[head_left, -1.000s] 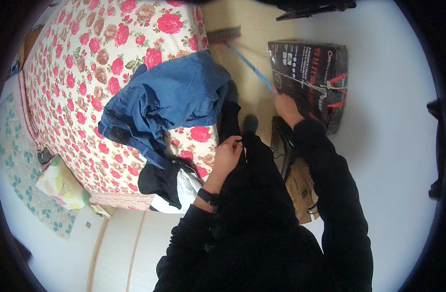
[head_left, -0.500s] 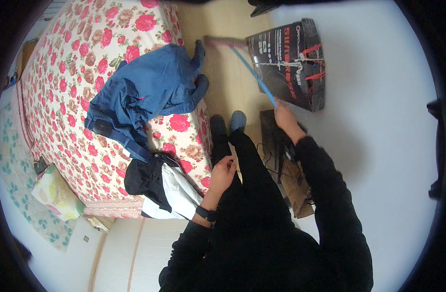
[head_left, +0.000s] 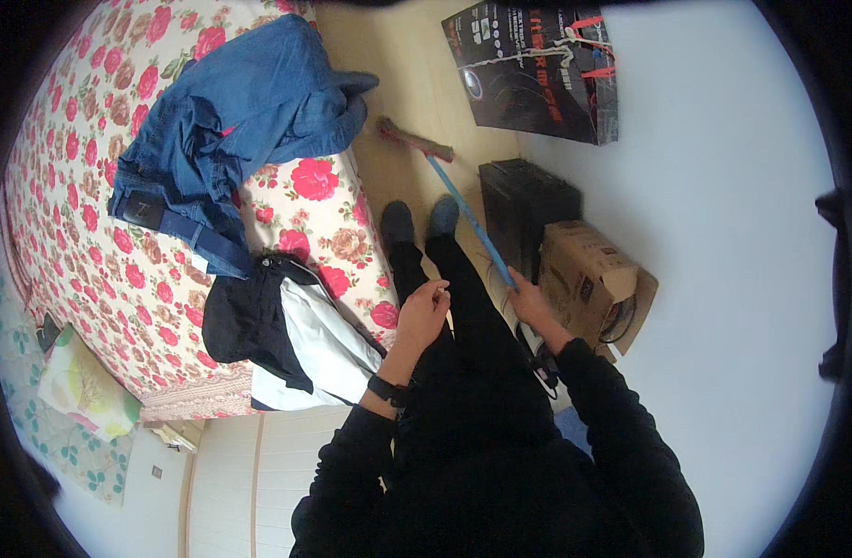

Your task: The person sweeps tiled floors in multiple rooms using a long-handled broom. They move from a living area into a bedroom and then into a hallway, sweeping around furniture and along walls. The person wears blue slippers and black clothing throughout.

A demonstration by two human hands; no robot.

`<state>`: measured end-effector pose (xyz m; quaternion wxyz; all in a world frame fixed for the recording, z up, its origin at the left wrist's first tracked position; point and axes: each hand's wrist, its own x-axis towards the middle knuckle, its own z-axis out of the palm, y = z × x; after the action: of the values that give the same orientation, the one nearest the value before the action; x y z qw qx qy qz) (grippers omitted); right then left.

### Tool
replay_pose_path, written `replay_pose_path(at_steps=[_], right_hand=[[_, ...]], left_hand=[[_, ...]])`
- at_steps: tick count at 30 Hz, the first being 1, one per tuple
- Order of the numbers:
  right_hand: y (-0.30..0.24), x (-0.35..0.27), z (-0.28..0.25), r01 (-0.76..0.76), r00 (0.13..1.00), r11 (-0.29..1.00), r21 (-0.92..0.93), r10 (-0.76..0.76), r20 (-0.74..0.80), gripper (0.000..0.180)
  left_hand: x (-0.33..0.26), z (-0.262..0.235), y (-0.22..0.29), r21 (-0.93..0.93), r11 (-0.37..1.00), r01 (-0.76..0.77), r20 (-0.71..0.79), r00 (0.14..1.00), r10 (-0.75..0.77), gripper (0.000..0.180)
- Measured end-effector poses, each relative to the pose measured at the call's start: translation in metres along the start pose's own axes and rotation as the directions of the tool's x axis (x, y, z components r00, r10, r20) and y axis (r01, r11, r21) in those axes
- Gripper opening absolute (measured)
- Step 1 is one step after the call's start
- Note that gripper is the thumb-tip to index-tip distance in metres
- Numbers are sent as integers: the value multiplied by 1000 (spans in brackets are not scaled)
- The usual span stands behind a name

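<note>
My right hand (head_left: 530,305) is closed round the near end of a blue-handled broom (head_left: 468,212). The broom's narrow brownish-red head (head_left: 417,139) is at the floor, just beyond my feet and beside the bed. In front of my body, my left hand (head_left: 423,314) is held above my legs with its fingers curled together. A small pale spot shows at those fingertips; what it is, I cannot make out. My left wrist wears a black band (head_left: 387,391).
On my left is a bed (head_left: 319,181) with a rose-patterned cover, bearing blue jeans (head_left: 259,102) and a black-and-white garment (head_left: 291,325). To the right, along the white wall, stand a large black box (head_left: 538,74), a black case (head_left: 528,209) and an open cardboard carton (head_left: 584,279).
My right hand has drawn the broom back toward me, and its head has moved from beside the large black box to nearer my feet. My left hand stays curled.
</note>
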<state>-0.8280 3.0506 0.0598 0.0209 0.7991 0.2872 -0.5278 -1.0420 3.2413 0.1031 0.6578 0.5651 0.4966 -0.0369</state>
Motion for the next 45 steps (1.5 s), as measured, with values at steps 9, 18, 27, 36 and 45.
replay_pose_path(at_steps=[9,18,27,36,45], right_hand=[[-70,151,-46,142,948,959,-245,-202,-244,53],[64,-13,59,131,990,951,-279,-112,85,52],[71,-25,10,21,998,998,-65,-24,-54,51],[86,24,73,75,990,962,-261,-104,-96,56],[114,-57,147,93,960,994,-55,-104,-259,45]], left_hand=[[-34,29,-13,33,999,38,-60,998,-36,23],[-94,93,-12,28,999,37,-144,989,-33,22],[-151,155,-17,10,999,46,-142,989,-44,21],[-204,162,-83,61,983,175,-97,981,-169,24],[-255,136,-153,5,998,56,-84,995,-55,24]])
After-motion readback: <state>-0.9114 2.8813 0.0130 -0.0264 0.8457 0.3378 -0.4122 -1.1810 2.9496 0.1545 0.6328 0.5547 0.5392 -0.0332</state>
